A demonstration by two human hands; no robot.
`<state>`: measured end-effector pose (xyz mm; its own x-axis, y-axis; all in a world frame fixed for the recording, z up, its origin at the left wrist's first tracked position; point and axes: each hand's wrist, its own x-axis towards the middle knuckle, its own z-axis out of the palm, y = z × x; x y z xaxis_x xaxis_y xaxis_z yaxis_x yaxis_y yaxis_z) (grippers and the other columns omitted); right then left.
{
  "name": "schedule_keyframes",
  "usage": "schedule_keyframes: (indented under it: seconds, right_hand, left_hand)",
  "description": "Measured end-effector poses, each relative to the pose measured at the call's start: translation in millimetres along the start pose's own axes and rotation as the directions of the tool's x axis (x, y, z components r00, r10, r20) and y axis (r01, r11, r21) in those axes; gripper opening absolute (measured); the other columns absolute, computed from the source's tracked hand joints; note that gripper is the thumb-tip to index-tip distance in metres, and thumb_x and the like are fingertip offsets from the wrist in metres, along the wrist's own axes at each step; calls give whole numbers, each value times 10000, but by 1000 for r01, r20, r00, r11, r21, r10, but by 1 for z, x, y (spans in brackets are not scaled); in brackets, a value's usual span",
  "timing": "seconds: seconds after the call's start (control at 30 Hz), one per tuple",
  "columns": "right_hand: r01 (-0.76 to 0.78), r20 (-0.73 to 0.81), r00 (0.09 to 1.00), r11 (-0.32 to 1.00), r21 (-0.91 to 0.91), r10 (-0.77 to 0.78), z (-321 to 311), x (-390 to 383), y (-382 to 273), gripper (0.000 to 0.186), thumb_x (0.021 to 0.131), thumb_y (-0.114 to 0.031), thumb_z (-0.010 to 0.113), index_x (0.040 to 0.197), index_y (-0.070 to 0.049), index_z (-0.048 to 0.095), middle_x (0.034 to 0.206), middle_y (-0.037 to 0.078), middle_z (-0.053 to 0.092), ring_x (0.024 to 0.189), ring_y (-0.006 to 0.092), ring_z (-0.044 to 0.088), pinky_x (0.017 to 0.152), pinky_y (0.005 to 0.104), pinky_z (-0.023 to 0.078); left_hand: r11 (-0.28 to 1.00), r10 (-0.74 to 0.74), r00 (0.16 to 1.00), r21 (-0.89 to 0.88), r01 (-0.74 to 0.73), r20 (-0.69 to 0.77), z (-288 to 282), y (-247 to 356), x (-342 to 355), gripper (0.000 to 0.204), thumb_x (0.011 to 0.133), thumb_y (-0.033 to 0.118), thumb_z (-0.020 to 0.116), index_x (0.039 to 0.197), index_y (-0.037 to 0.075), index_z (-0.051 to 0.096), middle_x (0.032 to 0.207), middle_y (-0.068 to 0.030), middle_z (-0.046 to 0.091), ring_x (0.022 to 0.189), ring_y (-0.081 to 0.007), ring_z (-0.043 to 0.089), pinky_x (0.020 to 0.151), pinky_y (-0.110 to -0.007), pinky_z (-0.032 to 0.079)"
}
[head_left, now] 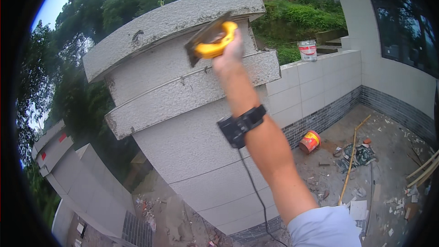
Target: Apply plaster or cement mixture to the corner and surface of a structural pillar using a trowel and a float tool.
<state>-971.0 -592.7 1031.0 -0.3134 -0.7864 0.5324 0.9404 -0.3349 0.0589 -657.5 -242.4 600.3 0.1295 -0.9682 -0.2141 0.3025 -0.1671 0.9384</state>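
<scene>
My right hand (231,54) is closed around the yellow handle of a flat trowel (211,50) with a dark, long plate. Motion blurs the trowel, so its exact edge is hard to make out. It is up at the white textured pillar (196,151), over the recessed band between the thick top slab (178,13) and the lower ledge (192,89). Whether the plate touches the surface, I cannot tell. A black device is strapped to my right wrist, and a cable hangs from it. My left hand is out of view.
A white bucket (307,51) stands on the low tiled wall (320,74) at right. Below, a red bucket (310,142) lies tilted near a long bamboo pole (351,160) and scattered rubble. Another pillar (87,183) rises at lower left.
</scene>
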Motion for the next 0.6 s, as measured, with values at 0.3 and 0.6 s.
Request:
schedule_keyframes:
  seconds: [0.3, 0.6]
  right_hand:
    - [-113, 99, 989, 992, 58, 107, 15, -54, 85, 326, 1004, -405, 485, 1100, -94, 480, 803, 23, 499, 617, 128, 501, 553, 296, 469]
    - [-375, 272, 847, 877, -300, 456, -13, -136, 79, 249, 1001, -361, 512, 1074, -123, 498, 765, 10, 533, 571, 96, 497, 512, 265, 440]
  left_hand:
    - [1000, 27, 1000, 8, -27, 3, -14, -4, -5, 165, 838, 140, 650, 766, 132, 502, 553, 20, 487, 440, -110, 448, 394, -254, 349]
    - [996, -73, 997, -59, 72, -4, -21, -1, -1, 187, 865, 156, 641, 760, 134, 487, 551, 12, 474, 454, -118, 462, 400, -260, 377]
